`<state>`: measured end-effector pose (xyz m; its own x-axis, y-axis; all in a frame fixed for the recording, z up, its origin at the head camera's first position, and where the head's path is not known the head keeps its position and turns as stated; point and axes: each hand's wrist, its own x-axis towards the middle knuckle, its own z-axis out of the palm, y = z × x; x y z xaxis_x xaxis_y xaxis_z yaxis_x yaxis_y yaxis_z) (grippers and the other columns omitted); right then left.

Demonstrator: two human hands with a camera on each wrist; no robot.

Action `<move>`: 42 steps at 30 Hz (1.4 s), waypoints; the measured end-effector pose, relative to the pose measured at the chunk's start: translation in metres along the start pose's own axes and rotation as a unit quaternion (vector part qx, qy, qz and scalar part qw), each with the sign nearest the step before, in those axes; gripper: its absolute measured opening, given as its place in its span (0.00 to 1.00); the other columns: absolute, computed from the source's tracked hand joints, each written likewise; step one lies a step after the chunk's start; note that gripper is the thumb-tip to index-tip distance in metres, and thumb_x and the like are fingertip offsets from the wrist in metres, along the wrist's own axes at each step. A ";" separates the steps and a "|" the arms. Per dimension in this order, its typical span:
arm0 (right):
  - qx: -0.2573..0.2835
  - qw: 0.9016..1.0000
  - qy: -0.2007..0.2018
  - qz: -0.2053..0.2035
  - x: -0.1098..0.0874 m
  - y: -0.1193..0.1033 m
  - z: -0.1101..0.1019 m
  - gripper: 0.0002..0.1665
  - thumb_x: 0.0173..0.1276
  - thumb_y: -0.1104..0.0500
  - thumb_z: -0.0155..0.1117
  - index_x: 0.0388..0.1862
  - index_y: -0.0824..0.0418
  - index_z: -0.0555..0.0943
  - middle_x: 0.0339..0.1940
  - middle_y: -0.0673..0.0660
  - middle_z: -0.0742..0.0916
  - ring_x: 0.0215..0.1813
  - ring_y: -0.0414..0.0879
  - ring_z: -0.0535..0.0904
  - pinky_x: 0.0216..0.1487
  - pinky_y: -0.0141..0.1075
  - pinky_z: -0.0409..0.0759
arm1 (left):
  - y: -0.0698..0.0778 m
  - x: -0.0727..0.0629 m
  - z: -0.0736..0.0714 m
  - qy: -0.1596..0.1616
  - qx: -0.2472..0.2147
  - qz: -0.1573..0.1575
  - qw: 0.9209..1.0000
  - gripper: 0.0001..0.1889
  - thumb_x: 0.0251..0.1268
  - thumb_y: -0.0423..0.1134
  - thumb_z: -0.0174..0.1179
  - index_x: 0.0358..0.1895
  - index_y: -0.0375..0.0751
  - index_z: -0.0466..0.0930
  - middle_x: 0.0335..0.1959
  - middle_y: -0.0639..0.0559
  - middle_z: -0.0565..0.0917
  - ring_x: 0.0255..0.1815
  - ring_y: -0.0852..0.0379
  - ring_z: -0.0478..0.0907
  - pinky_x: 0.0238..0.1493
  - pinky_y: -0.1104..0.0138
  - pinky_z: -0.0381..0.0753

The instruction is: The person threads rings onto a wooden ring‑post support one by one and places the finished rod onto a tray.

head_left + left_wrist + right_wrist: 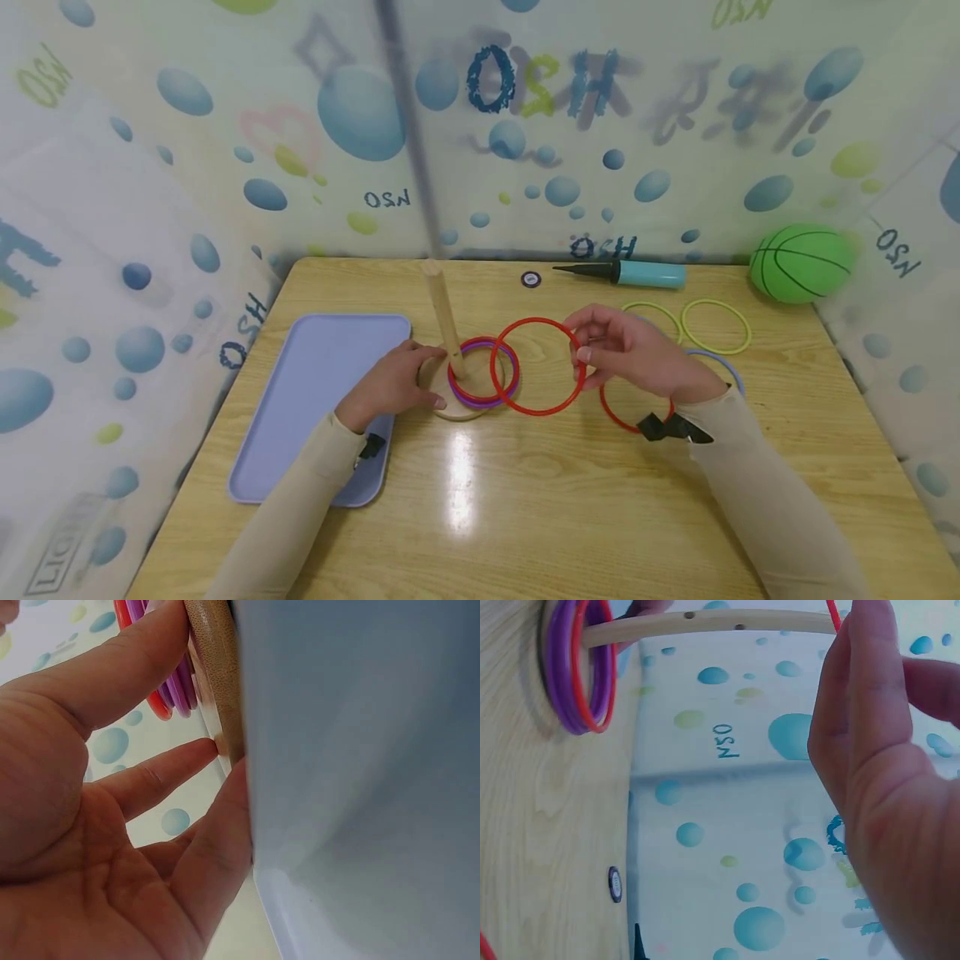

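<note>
A wooden ring-toss stand has a round base [453, 410] and an upright peg [444, 312]. A red ring [517, 375] and purple rings [559, 667] lie around the foot of the peg. My left hand [393, 382] grips the left edge of the base, its thumb and fingertips spread along the rim. To the right of the peg, my right hand [637, 350] pinches another red ring [540, 412] between thumb and fingers. That ring is raised off the table, its left side overlapping the stacked rings in the head view. Only a short piece of it shows in the right wrist view.
Left of the stand lies a lavender tray [322, 375]. Beyond my right hand are yellow rings [748, 333], a blue ring [727, 364] and a red ring [618, 422]. Along the back are a small dark disc [531, 279], a hand pump [651, 274] and a green ball [802, 262].
</note>
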<state>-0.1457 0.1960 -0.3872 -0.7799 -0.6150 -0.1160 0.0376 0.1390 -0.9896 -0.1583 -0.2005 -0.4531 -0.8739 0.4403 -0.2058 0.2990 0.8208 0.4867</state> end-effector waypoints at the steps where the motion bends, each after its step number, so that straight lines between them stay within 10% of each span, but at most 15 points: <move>1: 0.007 1.000 -0.001 -0.004 0.000 -0.002 0.000 0.22 0.79 0.64 0.64 0.68 0.62 0.71 0.47 0.67 0.83 0.44 0.53 0.88 0.46 0.51 0.91 | 0.000 0.000 0.000 0.000 0.002 0.001 1.000 0.43 0.56 0.50 0.82 0.74 0.40 0.75 0.65 0.36 0.79 0.64 0.40 0.77 0.65 0.46 0.78; 12: 0.063 0.996 0.016 -0.066 0.007 -0.031 0.006 0.28 0.77 0.70 0.63 0.73 0.58 0.73 0.44 0.56 0.84 0.42 0.48 0.88 0.45 0.48 0.91 | -0.003 0.002 0.003 -0.001 -0.002 -0.002 1.000 0.44 0.56 0.51 0.82 0.75 0.41 0.75 0.66 0.37 0.79 0.66 0.40 0.76 0.66 0.45 0.77; 31: 0.217 0.959 0.027 -0.179 0.052 -0.068 0.040 0.26 0.79 0.72 0.58 0.71 0.56 0.80 0.46 0.55 0.88 0.45 0.46 0.88 0.47 0.44 0.91 | -0.001 0.000 0.001 -0.002 0.002 -0.002 1.000 0.44 0.56 0.50 0.82 0.75 0.41 0.75 0.66 0.37 0.79 0.66 0.41 0.76 0.67 0.45 0.77; 42: 0.251 0.959 0.034 -0.131 0.086 -0.058 0.053 0.25 0.79 0.73 0.56 0.67 0.54 0.83 0.41 0.54 0.86 0.44 0.46 0.88 0.46 0.42 0.91 | 0.002 0.001 0.000 0.001 -0.001 -0.004 1.000 0.44 0.56 0.50 0.82 0.75 0.40 0.75 0.67 0.36 0.78 0.66 0.40 0.76 0.67 0.45 0.77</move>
<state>-0.1813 0.0939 -0.3440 -0.8416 -0.5240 0.1311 0.1172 -0.4141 -0.9027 -0.1584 -0.1987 -0.4528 -0.8768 0.4336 -0.2078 0.2918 0.8234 0.4867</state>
